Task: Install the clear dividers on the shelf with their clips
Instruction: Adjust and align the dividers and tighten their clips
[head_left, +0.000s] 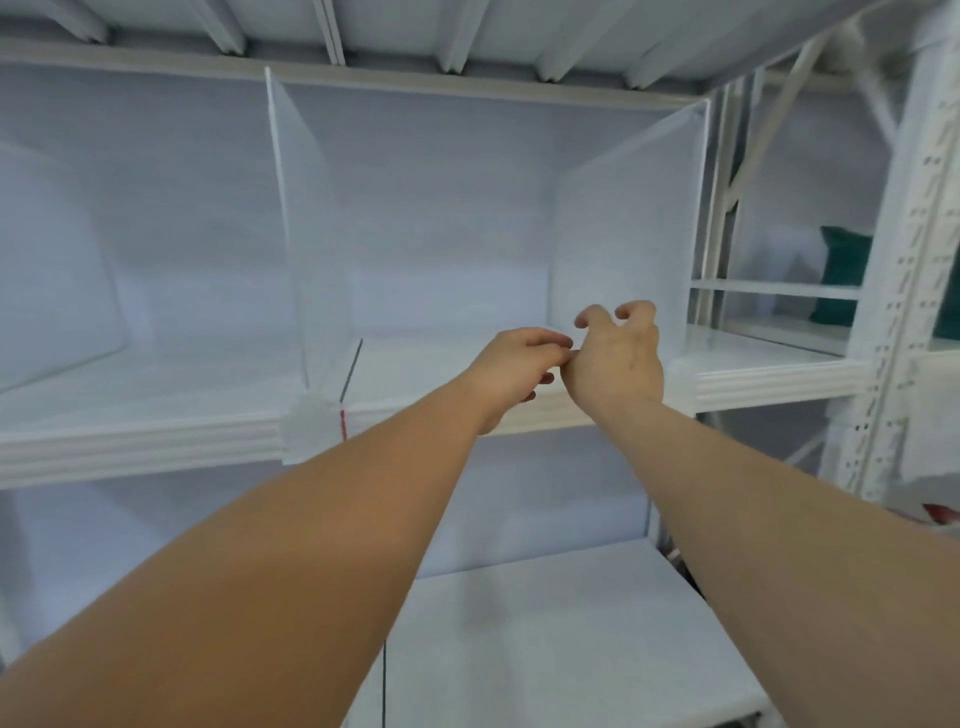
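— Reaching up at the shelf (135, 441) with both hands, seen from the head. Finding the right hand (615, 358) nearer the right divider (628, 218), just left of its lower front corner. Finding the left hand (511, 364) touching the right one at the thumb side.
— Holding anything?
— Cannot tell. Seeing right fingers curled with tips apart, left fingers bunched together, and no clip in either.
— And the divider?
— Standing upright, running front to back, with the right clip (680, 384) on the front lip just right of the right hand. Probably seating that clip next.
— Around it?
— Noting a left divider (306, 234) upright, well apart, with the left clip (306, 426) at its foot and a cord (345, 400) just beside. Seeing nothing between hand and right clip.
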